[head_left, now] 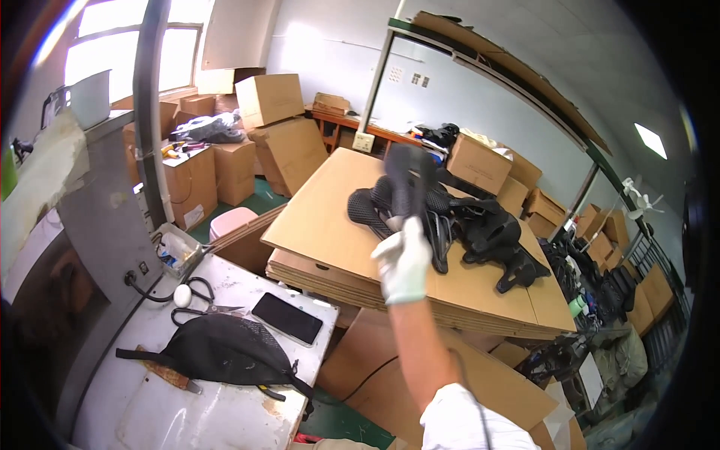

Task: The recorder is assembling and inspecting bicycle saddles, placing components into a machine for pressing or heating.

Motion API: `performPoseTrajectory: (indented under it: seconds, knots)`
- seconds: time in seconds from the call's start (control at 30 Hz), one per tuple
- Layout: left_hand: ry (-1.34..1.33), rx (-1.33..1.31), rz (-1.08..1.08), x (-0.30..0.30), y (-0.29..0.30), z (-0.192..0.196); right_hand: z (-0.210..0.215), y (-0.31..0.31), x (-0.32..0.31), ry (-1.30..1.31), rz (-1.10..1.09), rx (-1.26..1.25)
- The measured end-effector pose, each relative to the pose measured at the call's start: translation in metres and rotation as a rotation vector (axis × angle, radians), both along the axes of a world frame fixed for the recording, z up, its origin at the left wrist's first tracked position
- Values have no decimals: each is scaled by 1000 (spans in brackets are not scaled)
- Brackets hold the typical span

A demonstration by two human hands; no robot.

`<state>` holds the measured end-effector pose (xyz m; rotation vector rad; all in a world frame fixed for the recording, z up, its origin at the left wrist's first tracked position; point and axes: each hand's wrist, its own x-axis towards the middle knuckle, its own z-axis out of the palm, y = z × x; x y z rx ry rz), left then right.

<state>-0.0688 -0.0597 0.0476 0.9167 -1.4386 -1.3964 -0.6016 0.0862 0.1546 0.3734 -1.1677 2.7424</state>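
My right hand (pixel 405 259), in a white glove, reaches out over the stacked cardboard sheets (pixel 322 202). Its fingers are closed round a black fabric piece (pixel 411 169), which stands up from the grip and is smeared by motion. Directly behind and beside the hand lies a heap of black padded mesh pieces (pixel 367 208). More black fabric pieces (pixel 491 236) spread to the right on the same stack. My left hand is out of view.
At lower left, a white worktable (pixel 142 416) bears a black mesh fabric piece (pixel 217 349), a phone (pixel 287 318) and scissors (pixel 206 309). A grey machine housing (pixel 105 202) rises beside it. Cardboard boxes (pixel 289 154) crowd the back. A metal frame (pixel 371 82) stands over the stack.
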Motion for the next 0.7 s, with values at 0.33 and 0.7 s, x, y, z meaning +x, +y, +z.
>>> performPoseTrajectory:
  seconds: [0.33, 0.7]
  knots:
    - [21, 197, 38, 11, 11, 6, -42, 73, -138, 67, 400, -260]
    - [-1236, -566, 826, 189, -65, -12, -121, -90, 239, 797, 808, 1118]
